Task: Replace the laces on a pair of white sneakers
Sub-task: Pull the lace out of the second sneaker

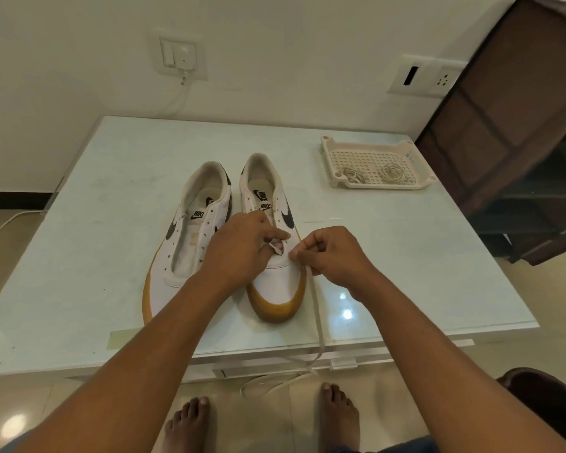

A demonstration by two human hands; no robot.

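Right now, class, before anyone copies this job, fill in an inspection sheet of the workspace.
Surface: pale glossy glass-topped table.
Job's things: white, gum-soled left sneaker, unlaced, beside matching right sneaker; long off-white flat lace trails from it over the table edge toward the floor.
Clutter: cream perforated plastic tray holding two coiled laces.
Grippers: left hand and right hand both pinch the lace with curled fingers over the right sneaker.
Cables: white cable hangs from a wall switch plate.
Surroundings: dark brown cabinet at right, tiled floor, bare feet.

Left sneaker (183,256) unlaced; right sneaker (280,286) beside it, white lace (317,318) trailing down.
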